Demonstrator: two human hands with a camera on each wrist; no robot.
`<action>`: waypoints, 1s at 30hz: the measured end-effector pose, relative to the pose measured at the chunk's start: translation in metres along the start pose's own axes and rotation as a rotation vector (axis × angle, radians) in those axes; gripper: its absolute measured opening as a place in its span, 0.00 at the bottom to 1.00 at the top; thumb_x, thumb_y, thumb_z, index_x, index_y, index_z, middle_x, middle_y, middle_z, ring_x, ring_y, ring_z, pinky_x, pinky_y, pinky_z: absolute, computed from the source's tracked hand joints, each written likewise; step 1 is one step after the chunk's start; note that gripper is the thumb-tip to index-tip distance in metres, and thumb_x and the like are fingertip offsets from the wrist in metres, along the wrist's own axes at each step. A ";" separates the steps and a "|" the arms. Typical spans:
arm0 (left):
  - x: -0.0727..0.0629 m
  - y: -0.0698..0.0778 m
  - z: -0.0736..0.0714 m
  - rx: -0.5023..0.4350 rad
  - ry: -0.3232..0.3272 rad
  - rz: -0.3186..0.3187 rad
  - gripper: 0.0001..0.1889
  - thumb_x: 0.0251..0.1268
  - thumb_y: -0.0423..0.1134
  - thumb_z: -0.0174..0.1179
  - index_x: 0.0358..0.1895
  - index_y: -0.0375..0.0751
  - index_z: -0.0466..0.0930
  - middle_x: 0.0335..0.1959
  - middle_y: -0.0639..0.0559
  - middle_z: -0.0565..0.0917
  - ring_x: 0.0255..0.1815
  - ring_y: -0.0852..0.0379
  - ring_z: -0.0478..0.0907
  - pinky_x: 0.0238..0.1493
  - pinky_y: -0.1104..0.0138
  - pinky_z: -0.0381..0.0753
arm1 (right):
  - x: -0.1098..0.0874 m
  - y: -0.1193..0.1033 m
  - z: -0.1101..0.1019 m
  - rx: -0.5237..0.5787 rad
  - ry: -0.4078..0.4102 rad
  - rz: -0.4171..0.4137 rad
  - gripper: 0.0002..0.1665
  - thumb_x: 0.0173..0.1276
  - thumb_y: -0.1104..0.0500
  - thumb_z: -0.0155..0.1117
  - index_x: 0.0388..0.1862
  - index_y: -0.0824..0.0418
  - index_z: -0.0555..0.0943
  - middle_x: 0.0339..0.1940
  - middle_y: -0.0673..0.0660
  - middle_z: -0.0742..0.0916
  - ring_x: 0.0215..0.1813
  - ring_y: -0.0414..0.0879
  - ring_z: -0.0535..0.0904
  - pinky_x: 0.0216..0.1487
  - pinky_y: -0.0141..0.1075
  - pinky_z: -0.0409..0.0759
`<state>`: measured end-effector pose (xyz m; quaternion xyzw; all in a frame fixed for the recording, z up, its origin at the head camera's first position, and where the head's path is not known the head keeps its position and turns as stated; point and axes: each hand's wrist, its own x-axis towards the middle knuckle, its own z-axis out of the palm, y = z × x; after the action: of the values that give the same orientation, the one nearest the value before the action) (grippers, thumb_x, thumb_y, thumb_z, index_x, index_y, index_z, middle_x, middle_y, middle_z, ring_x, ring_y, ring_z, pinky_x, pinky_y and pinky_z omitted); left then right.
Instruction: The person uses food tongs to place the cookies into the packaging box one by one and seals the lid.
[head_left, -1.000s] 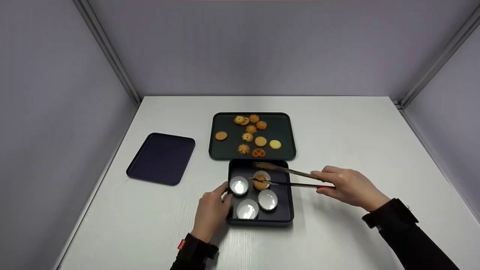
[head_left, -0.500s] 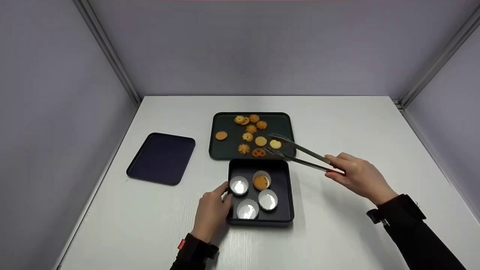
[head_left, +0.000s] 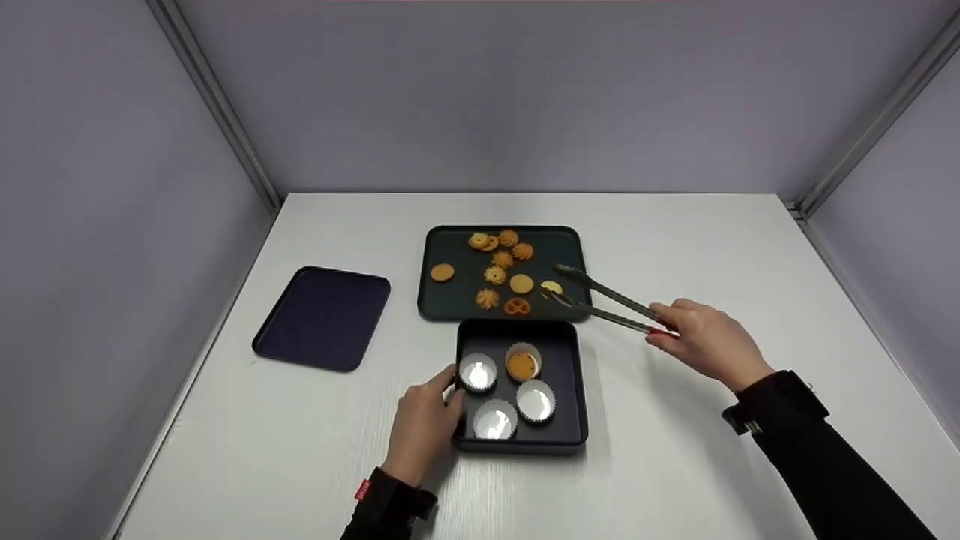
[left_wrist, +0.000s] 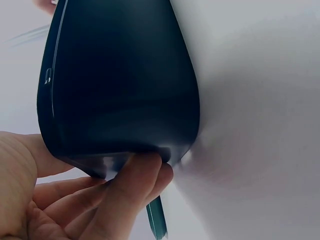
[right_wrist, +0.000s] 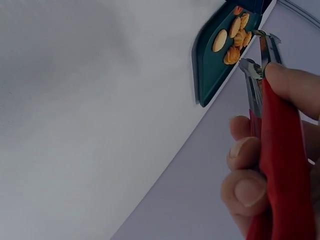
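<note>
My right hand (head_left: 705, 337) holds a pair of metal tongs (head_left: 611, 292) by its red handles (right_wrist: 287, 160). The spread tips of the tongs hang over the right part of the green tray (head_left: 559, 240), either side of a pale yellow round cookie (head_left: 552, 286); contact cannot be told. At the near side stands a deep black baking pan (head_left: 570, 427) holding several cupcake liners (head_left: 495, 418). In the far right liner lies a brown cookie (head_left: 521, 365). My left hand (head_left: 421, 424) grips the pan's left wall, thumb near the rim and fingers (left_wrist: 135, 172) against the outside.
Several more cookies (head_left: 487, 298) lie on the green tray, among them a pretzel-shaped one (head_left: 517, 306) by the near edge. A shallow dark tray (head_left: 322, 315) lies on the left of the white table (head_left: 660, 240). Grey panels enclose the back and sides.
My right hand has carried the tongs from the filled liner up and right to the pale cookie on the green tray. The left hand and the pan stay put.
</note>
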<state>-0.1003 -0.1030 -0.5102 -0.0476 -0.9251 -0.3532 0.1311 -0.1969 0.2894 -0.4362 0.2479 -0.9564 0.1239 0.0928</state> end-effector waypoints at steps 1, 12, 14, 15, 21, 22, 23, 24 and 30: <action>0.000 0.000 0.000 0.000 -0.001 -0.002 0.19 0.64 0.32 0.68 0.58 0.32 0.84 0.46 0.40 0.90 0.19 0.62 0.69 0.23 0.66 0.71 | 0.001 0.000 0.001 0.001 -0.017 0.010 0.14 0.64 0.56 0.76 0.33 0.54 0.76 0.25 0.46 0.75 0.25 0.43 0.69 0.26 0.38 0.66; -0.001 0.000 0.000 -0.008 0.001 0.011 0.19 0.64 0.32 0.68 0.58 0.33 0.84 0.44 0.40 0.90 0.18 0.63 0.66 0.23 0.66 0.70 | 0.013 0.000 0.005 0.007 -0.132 0.071 0.19 0.65 0.55 0.74 0.26 0.53 0.71 0.24 0.48 0.76 0.25 0.45 0.70 0.26 0.39 0.65; -0.001 0.000 0.000 -0.001 0.009 0.023 0.19 0.64 0.31 0.68 0.58 0.33 0.84 0.44 0.40 0.90 0.18 0.62 0.68 0.23 0.65 0.71 | 0.015 0.000 0.004 0.008 -0.146 0.074 0.19 0.65 0.55 0.74 0.25 0.53 0.71 0.24 0.48 0.76 0.25 0.45 0.70 0.26 0.39 0.65; -0.002 0.000 0.000 0.003 0.012 0.029 0.19 0.63 0.31 0.68 0.58 0.33 0.84 0.43 0.40 0.90 0.19 0.62 0.69 0.23 0.65 0.72 | 0.016 0.000 0.003 0.007 -0.153 0.072 0.19 0.65 0.55 0.74 0.25 0.52 0.71 0.24 0.48 0.76 0.24 0.45 0.70 0.26 0.39 0.65; -0.002 0.001 -0.001 0.009 0.012 0.033 0.19 0.63 0.31 0.69 0.58 0.33 0.84 0.44 0.40 0.90 0.21 0.58 0.76 0.25 0.63 0.74 | 0.020 -0.002 0.000 -0.005 -0.161 0.055 0.19 0.65 0.56 0.74 0.24 0.52 0.72 0.24 0.48 0.76 0.24 0.44 0.70 0.25 0.39 0.65; -0.001 0.001 -0.001 0.009 0.012 0.033 0.19 0.63 0.31 0.69 0.58 0.33 0.84 0.44 0.40 0.90 0.22 0.58 0.77 0.25 0.63 0.74 | 0.021 -0.003 0.000 -0.009 -0.159 0.053 0.19 0.65 0.56 0.74 0.24 0.53 0.71 0.23 0.48 0.75 0.25 0.44 0.70 0.25 0.39 0.65; -0.001 0.001 -0.001 0.009 0.012 0.035 0.19 0.63 0.31 0.69 0.58 0.33 0.84 0.44 0.40 0.90 0.22 0.57 0.78 0.25 0.62 0.74 | 0.021 -0.003 0.000 -0.011 -0.158 0.052 0.19 0.65 0.56 0.74 0.24 0.53 0.71 0.23 0.48 0.75 0.25 0.44 0.69 0.25 0.39 0.65; -0.001 0.001 -0.002 0.009 0.013 0.036 0.19 0.63 0.31 0.69 0.58 0.33 0.84 0.44 0.40 0.90 0.23 0.57 0.79 0.25 0.62 0.74 | 0.022 -0.004 0.000 -0.014 -0.158 0.049 0.19 0.65 0.56 0.75 0.24 0.52 0.71 0.23 0.47 0.75 0.25 0.44 0.69 0.25 0.39 0.65; -0.002 0.001 -0.001 0.011 0.013 0.036 0.19 0.63 0.31 0.68 0.57 0.33 0.84 0.44 0.41 0.90 0.22 0.58 0.78 0.24 0.63 0.74 | 0.023 -0.004 0.002 -0.018 -0.150 0.044 0.18 0.63 0.58 0.75 0.23 0.52 0.73 0.20 0.45 0.75 0.25 0.43 0.70 0.25 0.38 0.65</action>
<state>-0.0984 -0.1032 -0.5089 -0.0614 -0.9251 -0.3462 0.1436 -0.2150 0.2751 -0.4320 0.2344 -0.9669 0.0985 0.0200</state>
